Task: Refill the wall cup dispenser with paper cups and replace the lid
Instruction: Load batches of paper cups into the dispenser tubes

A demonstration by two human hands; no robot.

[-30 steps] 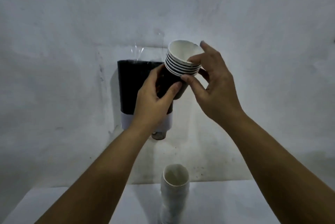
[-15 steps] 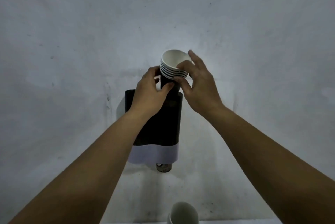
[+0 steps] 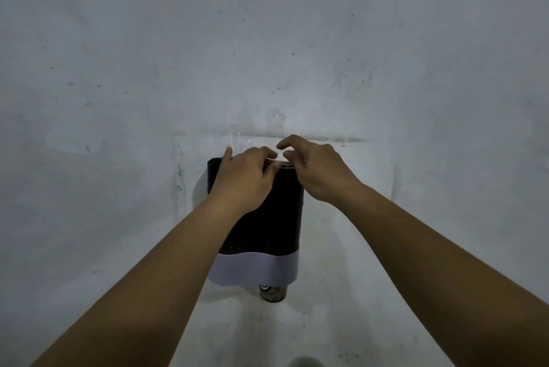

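The wall cup dispenser (image 3: 267, 218) is a black tube with a white lower band, fixed to the white wall. A stack of paper cups (image 3: 282, 162) sits sunk into its open top, with only a thin line of white rims showing. My left hand (image 3: 246, 176) rests on the dispenser's top, its fingertips curled onto those rims. My right hand (image 3: 315, 170) hovers at the top right edge, its fingers apart and partly lifted off the rims. One dark cup bottom (image 3: 272, 292) pokes out below the white band. No lid is in view.
The rim of another white cup stack (image 3: 306, 362) shows at the bottom edge of the view, below the dispenser. A strip of clear tape (image 3: 258, 132) shines on the wall just above the dispenser.
The cup stack held above the dispenser has gone down into its top until only the rims show. Both hands came down with it, and the right fingers have loosened.
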